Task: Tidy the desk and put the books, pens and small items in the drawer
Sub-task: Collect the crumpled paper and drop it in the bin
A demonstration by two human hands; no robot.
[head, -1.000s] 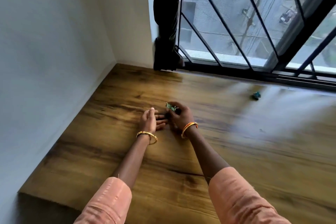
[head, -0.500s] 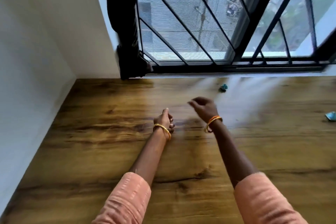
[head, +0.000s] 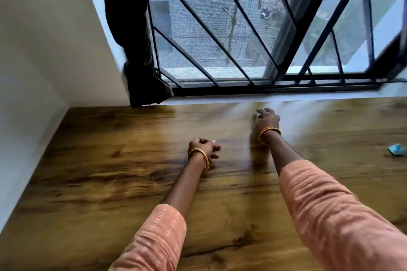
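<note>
Nearest you, your left hand rests on the wooden desk with its fingers curled in; whether it holds anything you cannot tell. Farther out, your right hand reaches toward the window frame, fingers bent down at the desk's far edge, and blur hides what, if anything, they pinch. You seem to be gathering small scraps, so the next move likely calls for closing on whatever lies under those fingertips. Off to your right, well apart from both hands, a small blue scrap lies on the desk, waiting.
</note>
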